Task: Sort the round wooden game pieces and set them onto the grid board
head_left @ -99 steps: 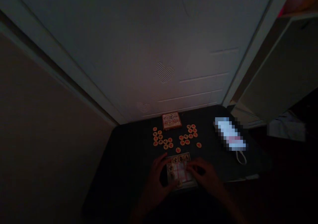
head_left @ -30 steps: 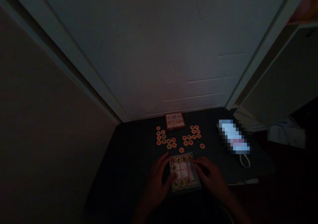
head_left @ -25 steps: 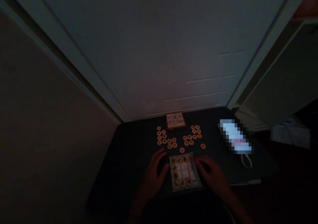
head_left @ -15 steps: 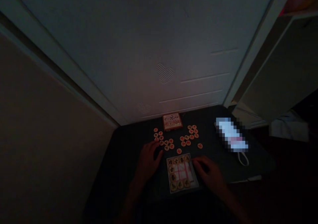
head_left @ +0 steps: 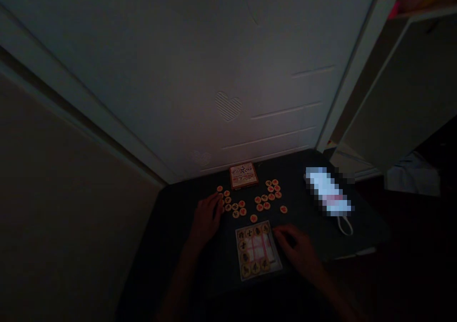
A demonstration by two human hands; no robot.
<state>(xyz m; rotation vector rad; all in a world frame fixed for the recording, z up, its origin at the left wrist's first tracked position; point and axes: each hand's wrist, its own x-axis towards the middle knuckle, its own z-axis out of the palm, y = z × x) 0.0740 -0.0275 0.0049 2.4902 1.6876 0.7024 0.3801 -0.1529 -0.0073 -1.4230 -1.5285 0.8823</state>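
Observation:
In the head view, my left hand (head_left: 206, 217) reaches over the left group of round Chinese chess pieces (head_left: 228, 200). Its fingers are stretched out and the thumb lies apart; the fingertips cover part of a piece at that group's left edge. My right hand (head_left: 295, 246) is closed, fingers curled, with its fingertips against the right side of a clear square box (head_left: 277, 265); whatever they may pinch is hidden. Several dark-lettered chess pieces (head_left: 255, 267) lie in the box along its far, left and near sides, around a white sheet with pink lines (head_left: 260, 249).
Another group of chess pieces (head_left: 271, 197) lies right of centre, and single pieces (head_left: 283, 209) lie nearer. A flat printed box (head_left: 243, 176) rests at the back by the white panel (head_left: 200, 74). A lit, pixelated device (head_left: 328, 192) with a strap lies right on the dark table (head_left: 171, 222).
My left hand has moved left and slightly farther away along the left group of pieces. My right hand stays by the clear box. The whole view has shifted slightly.

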